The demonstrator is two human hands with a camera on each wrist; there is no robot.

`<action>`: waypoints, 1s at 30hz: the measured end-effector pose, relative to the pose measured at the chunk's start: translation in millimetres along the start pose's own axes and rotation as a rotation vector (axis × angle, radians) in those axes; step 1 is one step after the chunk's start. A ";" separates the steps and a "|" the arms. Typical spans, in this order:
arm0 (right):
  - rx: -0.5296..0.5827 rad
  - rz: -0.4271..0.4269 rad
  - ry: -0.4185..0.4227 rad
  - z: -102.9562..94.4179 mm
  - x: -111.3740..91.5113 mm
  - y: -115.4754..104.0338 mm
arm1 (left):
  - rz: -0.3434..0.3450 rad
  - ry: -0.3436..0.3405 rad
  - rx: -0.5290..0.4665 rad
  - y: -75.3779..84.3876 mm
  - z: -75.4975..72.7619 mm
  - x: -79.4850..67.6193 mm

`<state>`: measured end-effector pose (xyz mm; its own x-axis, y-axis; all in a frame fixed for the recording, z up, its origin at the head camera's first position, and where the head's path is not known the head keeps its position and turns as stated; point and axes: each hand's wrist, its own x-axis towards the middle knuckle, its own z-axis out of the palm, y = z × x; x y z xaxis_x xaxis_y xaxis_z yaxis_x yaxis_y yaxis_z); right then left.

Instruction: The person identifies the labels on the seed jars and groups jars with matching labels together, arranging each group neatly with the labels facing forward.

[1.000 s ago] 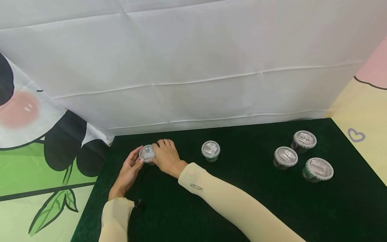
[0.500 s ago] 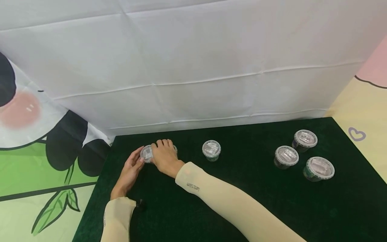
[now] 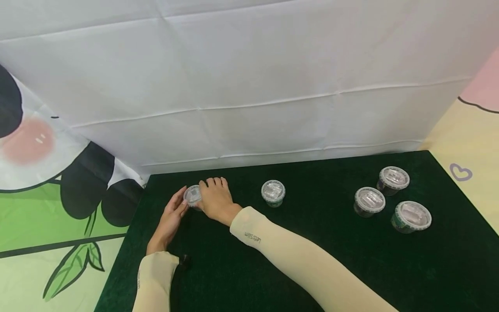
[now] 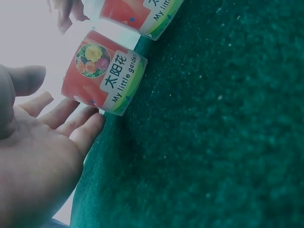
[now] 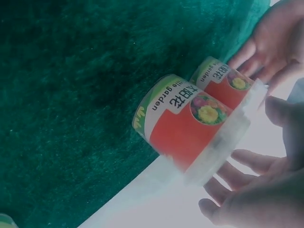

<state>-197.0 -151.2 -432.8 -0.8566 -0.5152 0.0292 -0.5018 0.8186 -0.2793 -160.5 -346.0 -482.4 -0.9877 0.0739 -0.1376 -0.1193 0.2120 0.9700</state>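
Two clear-lidded plastic cups with red "My little garden" flower labels stand side by side between my hands. My left hand (image 3: 169,223) is at the left side of the left cup (image 3: 192,196); in the left wrist view its fingers are extended along the cup's wall, thumb apart. My right hand (image 3: 216,201) lies over the right cup (image 5: 180,128), hiding it in the head view. In the right wrist view that hand's fingers are spread and loosely bent, fingertips right at the lid, thumb apart. Both cups rest on the dark green cloth (image 3: 234,260).
Another lidded cup (image 3: 273,193) stands to the right of my right hand. Three more cups are grouped at the far right: a rear one (image 3: 393,180), a left one (image 3: 369,201) and a front one (image 3: 411,216). A white cloth wall (image 3: 253,130) borders the table's back edge.
Half a second ago an edge of the right cup showed past my right hand; now the hand covers it. Both hands and the left cup sit slightly further right in view.
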 end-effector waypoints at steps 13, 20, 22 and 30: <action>0.228 -0.014 0.094 -26.0 -35.6 36.8 | 0.072 0.140 0.162 24.9 8.8 -21.3; 0.349 -0.015 0.110 -36.2 -60.9 60.7 | 0.141 0.158 0.181 44.2 23.1 -34.4; 0.381 -0.015 0.117 -37.9 -69.1 67.0 | 0.176 0.162 0.165 49.9 29.4 -37.2; 0.501 0.002 0.147 -47.5 -105.6 90.5 | 0.322 0.176 0.110 66.4 58.6 -46.4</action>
<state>-157.6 -10.7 -415.6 -0.8833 -0.4433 0.1525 -0.4120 0.5788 -0.7037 -116.7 -278.2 -423.3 -0.9762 -0.0131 0.2166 0.2021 0.3093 0.9293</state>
